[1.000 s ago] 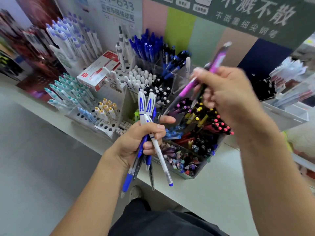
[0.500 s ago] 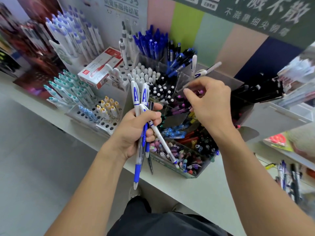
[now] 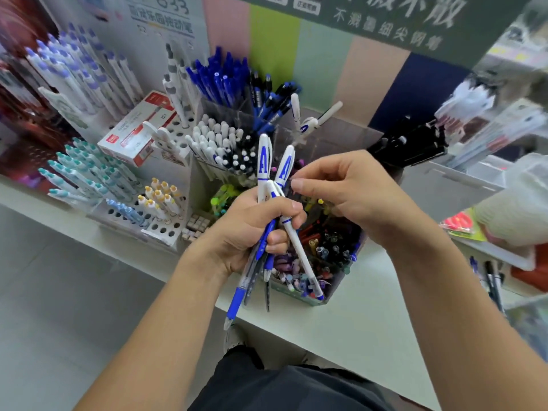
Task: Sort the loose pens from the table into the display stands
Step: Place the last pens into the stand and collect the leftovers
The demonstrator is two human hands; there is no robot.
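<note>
The left hand (image 3: pixel 249 229) has its grip curled round a bundle of pens (image 3: pixel 274 203) above the display stand (image 3: pixel 299 292) on the table (image 3: pixel 355 327). At 3 o'clock of the bundle, the right hand (image 3: pixel 350 188) reaches in with thumb and forefinger nearly closed beside a pen cap; whether they pinch it, I cannot tell.

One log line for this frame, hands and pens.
left hand: grips pen bundle | right hand: fingers at bundle top, hold unclear | site: above display stands

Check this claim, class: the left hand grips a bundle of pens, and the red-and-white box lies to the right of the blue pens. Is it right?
Not quite. The head view shows the red-and-white box left of the blue pens, not right. The left hand does grip the bundle of pens.
</note>
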